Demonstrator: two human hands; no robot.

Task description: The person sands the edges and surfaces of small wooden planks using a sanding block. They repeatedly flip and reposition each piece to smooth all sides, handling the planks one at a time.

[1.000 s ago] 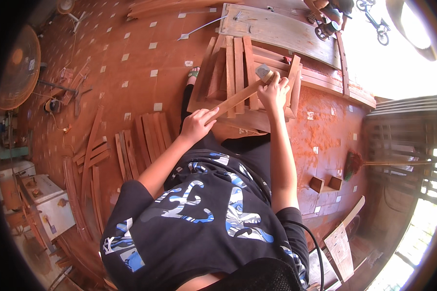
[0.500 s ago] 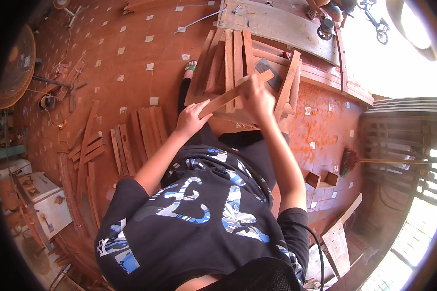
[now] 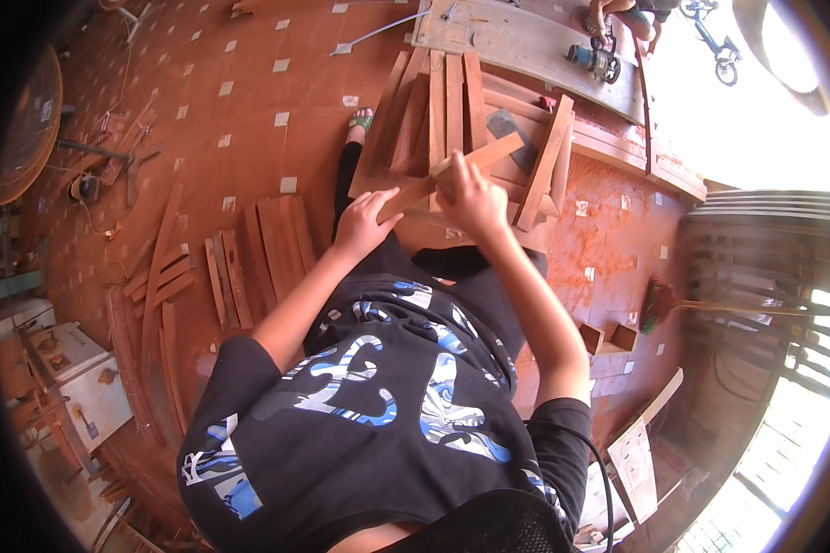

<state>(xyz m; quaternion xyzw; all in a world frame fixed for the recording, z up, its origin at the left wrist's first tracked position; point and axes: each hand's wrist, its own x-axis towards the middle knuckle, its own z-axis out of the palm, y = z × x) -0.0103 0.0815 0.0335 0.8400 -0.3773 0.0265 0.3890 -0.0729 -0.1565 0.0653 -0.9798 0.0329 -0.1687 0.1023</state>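
A light reddish-brown wooden strip (image 3: 495, 153) slants across in front of me, its far end up to the right. My left hand (image 3: 364, 224) is closed round its near end. Around the strip's middle, the fingers of my right hand (image 3: 473, 198) are closed; whether something thin lies beneath them I cannot tell. Under and beyond the strip, several wooden battens (image 3: 455, 101) lie side by side on a low wooden stand. A dark grey flat piece (image 3: 512, 134) rests there too, left of a slanting batten (image 3: 546, 161).
A long plank bench (image 3: 526, 46) stands beyond, with a power tool (image 3: 597, 61) and another person's hand (image 3: 599, 23) at its right. Stacked boards (image 3: 281, 241) lie on the tiled floor to my left. A broom (image 3: 659, 307) and slatted wood (image 3: 756, 258) are at the right.
My right hand has slid down the strip from near its far end towards my left hand. The left hand stays put. At the far bench, the power tool has shifted left and tipped.
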